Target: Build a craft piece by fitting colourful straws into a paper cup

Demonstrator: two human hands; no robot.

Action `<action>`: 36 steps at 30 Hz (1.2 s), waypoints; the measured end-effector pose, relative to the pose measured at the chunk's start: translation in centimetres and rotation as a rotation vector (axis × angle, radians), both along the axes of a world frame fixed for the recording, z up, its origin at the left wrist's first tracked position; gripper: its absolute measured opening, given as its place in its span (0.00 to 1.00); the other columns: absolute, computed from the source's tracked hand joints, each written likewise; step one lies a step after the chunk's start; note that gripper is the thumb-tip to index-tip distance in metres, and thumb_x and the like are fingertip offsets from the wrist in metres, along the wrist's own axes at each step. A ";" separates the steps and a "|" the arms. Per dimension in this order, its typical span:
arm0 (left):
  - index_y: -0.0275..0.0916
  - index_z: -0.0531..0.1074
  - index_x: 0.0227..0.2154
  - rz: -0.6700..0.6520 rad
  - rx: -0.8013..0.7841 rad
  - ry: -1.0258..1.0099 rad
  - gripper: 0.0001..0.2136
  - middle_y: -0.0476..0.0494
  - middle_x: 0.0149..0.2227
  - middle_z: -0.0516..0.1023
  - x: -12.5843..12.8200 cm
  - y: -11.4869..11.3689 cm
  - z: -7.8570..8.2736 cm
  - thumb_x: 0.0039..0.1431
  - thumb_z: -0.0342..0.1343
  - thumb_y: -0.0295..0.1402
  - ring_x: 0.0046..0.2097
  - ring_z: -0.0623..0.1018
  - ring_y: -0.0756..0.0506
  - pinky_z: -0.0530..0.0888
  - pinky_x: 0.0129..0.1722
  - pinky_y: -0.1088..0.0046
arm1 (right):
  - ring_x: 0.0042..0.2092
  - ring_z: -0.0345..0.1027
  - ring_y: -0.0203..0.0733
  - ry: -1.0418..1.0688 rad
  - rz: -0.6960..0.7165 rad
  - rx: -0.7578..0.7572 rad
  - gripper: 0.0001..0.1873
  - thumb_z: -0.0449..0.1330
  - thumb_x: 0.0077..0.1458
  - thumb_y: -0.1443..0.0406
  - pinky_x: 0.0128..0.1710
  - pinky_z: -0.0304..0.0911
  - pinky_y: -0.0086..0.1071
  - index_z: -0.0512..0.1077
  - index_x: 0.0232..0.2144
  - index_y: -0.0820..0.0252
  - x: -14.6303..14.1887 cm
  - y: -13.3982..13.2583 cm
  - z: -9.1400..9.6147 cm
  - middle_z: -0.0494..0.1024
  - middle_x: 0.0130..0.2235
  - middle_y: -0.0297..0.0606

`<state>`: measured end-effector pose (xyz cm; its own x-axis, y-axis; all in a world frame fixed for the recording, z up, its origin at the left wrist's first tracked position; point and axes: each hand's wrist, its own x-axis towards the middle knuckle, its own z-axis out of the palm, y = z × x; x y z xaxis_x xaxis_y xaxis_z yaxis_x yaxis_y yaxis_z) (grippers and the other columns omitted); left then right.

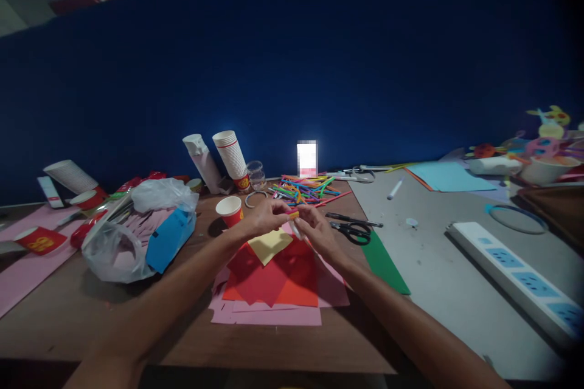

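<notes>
Head view: a person's left hand (266,217) and right hand (318,231) meet fingertip to fingertip, pinching a small red-and-yellow piece (294,214) over a yellow sheet (270,247) atop red paper (274,282). Such fine handling likely calls for a light, even pinch, with neither side tugging. Both forearms (182,285) angle inward from the near side. A paper cup (228,206) stands left, black-handled scissors (351,232) lie right, and colored straws (308,192) sprawl on the far side.
</notes>
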<state>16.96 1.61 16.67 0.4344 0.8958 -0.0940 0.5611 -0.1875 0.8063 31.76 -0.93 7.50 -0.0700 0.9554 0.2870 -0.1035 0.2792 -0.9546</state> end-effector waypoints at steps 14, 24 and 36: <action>0.35 0.71 0.27 0.057 -0.165 -0.203 0.11 0.51 0.22 0.68 -1.4 0.8 -1.1 0.45 0.58 0.39 0.24 0.68 0.54 0.67 0.21 0.79 | 0.31 0.62 0.38 -0.307 -0.068 0.004 0.16 0.55 0.50 0.53 0.28 0.55 0.28 0.70 0.32 0.60 0.2 -0.3 0.1 0.72 0.29 0.34; 0.35 0.66 0.25 0.141 -0.227 -0.330 0.16 0.56 0.18 0.61 -0.4 0.2 -1.1 0.41 0.60 0.42 0.21 0.63 0.56 0.67 0.19 0.80 | 0.32 0.62 0.41 -0.561 -0.236 0.199 0.10 0.52 0.54 0.57 0.31 0.53 0.31 0.67 0.31 0.57 0.8 -1.1 1.1 0.71 0.32 0.38; 0.35 0.71 0.26 0.158 0.357 0.069 0.11 0.50 0.24 0.69 -0.3 0.6 -2.4 0.51 0.53 0.39 0.28 0.68 0.52 0.66 0.28 0.76 | 0.36 0.64 0.44 -0.704 -0.222 0.254 0.09 0.52 0.56 0.59 0.33 0.54 0.32 0.67 0.36 0.56 1.2 -2.1 2.4 0.71 0.36 0.42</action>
<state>16.69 2.18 14.31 0.2924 0.9327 0.2111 0.6557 -0.3562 0.6657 32.98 -3.04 9.88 -0.1316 0.8791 0.4580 0.5868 0.4415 -0.6788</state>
